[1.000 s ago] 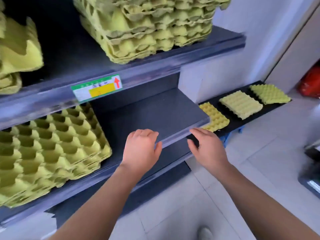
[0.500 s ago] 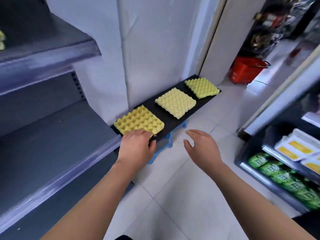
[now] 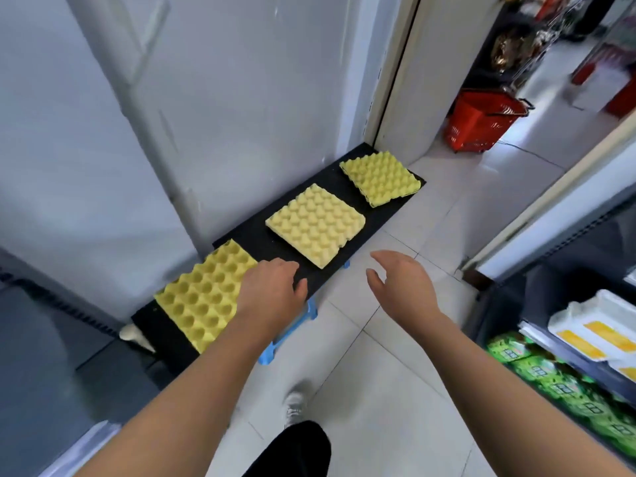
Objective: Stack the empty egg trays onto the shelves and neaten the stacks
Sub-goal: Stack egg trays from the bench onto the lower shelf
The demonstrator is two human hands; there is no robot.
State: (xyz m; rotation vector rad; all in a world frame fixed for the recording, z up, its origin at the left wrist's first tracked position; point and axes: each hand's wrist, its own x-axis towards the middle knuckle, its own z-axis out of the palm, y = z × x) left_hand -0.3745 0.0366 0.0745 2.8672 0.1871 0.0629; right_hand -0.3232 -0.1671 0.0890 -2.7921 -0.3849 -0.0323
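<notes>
I see three yellow moulded-pulp egg trays in a row on a long black board low by the white wall. The nearest yellow tray has its cups facing up; the middle pale yellow tray and the far yellow tray have their bumps up. My left hand is over the right edge of the nearest tray, fingers curled down; I cannot tell if it grips. My right hand is spread above the floor tiles, holding nothing.
</notes>
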